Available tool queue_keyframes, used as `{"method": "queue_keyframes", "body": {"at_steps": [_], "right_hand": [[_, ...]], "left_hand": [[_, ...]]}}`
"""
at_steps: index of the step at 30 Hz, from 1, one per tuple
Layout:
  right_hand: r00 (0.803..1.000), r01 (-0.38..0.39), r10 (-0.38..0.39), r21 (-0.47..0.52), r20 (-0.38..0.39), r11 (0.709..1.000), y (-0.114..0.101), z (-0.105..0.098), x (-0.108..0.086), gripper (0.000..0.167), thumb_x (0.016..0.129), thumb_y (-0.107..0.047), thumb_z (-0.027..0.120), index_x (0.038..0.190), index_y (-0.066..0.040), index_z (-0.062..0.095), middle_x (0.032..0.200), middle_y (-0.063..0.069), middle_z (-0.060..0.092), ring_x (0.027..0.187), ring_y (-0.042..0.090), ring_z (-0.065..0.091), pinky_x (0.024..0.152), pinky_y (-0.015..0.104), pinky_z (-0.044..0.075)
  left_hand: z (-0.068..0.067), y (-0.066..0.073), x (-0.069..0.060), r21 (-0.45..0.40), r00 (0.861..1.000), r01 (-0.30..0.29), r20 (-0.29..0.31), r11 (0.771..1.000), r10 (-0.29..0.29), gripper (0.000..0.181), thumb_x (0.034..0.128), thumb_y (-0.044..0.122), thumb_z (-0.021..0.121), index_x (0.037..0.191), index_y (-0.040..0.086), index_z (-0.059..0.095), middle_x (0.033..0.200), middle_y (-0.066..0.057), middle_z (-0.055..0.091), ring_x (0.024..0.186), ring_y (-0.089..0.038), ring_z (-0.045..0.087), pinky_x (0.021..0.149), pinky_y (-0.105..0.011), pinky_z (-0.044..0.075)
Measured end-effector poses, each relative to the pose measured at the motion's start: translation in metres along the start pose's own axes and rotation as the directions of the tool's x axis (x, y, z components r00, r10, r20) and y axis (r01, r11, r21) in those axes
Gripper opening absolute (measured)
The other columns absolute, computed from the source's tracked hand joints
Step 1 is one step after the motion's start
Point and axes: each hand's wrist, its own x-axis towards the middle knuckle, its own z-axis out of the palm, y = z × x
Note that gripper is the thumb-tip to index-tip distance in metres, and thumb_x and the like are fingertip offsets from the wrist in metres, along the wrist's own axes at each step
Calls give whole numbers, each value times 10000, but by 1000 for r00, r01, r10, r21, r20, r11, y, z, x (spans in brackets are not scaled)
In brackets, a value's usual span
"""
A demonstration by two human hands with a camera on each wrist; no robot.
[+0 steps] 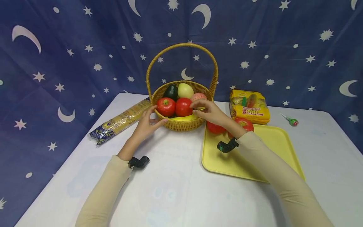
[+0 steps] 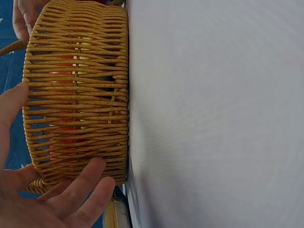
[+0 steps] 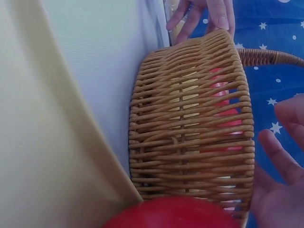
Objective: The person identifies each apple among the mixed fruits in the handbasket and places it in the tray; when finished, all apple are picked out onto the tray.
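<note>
Head view: basket [image 1: 184, 126] on the bench [image 1: 181, 164], close to the far edge and nearer the far left corner than the far right one. Right between left hand [image 1: 146, 126] and right hand [image 1: 211, 113], with both about as near. Left hand at the left front of the basket, spread wide, big gap from thumb to fingers, nothing held. From the left wrist view, fingers along the woven side, maybe touching, hard to be sure. Right hand a bit higher, over the right front of the rim, just beside the middle red fruit [image 1: 183, 107], fingers a little bent, thumb apart, nothing seen in the grip. Cannot tell if touching the rim.

Longest look of the basket from left to right, so from one hand to the other. Tall handle [image 1: 182, 44] arching the same way, ends at the two sides, hands a little in front of those ends.

Inside, left red fruit [image 1: 165, 107], yellow fruit [image 1: 184, 118] at the front, green apple [image 1: 185, 90] at the back. To the right, tray [image 1: 278, 142] with more red fruits [image 1: 244, 124]. Noodles [image 1: 122, 123] by the left edge of the bench, yellow bag [image 1: 249, 107] by the far edge, lolly [image 1: 293, 121] toward the far right corner.
</note>
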Motion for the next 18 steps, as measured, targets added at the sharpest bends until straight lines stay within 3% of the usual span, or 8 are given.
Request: {"method": "queue_keyframes", "body": {"at_steps": [3, 10, 18], "right_hand": [[1000, -24, 24, 5, 0, 1000, -1, 0, 3, 275, 951, -46, 611, 1198, 72, 592, 1228, 226, 583, 1187, 335, 551, 899, 300, 522], [999, -50, 50, 12, -17, 999, -2, 1, 11, 275, 950, -57, 614, 1187, 82, 601, 1232, 211, 573, 1196, 337, 538, 1017, 457, 466], [996, -75, 77, 59, -34, 995, 4, 4, 23, 271, 944, -47, 630, 1175, 91, 599, 1231, 181, 523, 1208, 347, 543, 989, 414, 498]], "left_hand": [[0, 1, 1, 3, 1000, 0, -2, 1000, 0, 820, 887, 394, 718, 1524, 118, 281, 1442, -226, 338, 1092, -371, 617, 897, -482, 537], [2, 1, 2, -5, 1000, -8, 1, 1000, 8, 822, 889, 389, 718, 1528, 119, 277, 1445, -229, 333, 1091, -379, 614, 891, -478, 539], [0, 0, 0, 4, 1000, 8, -2, 1000, -8, 827, 892, 404, 709, 1530, 118, 266, 1454, -224, 324, 1095, -368, 614, 900, -472, 537]]}}
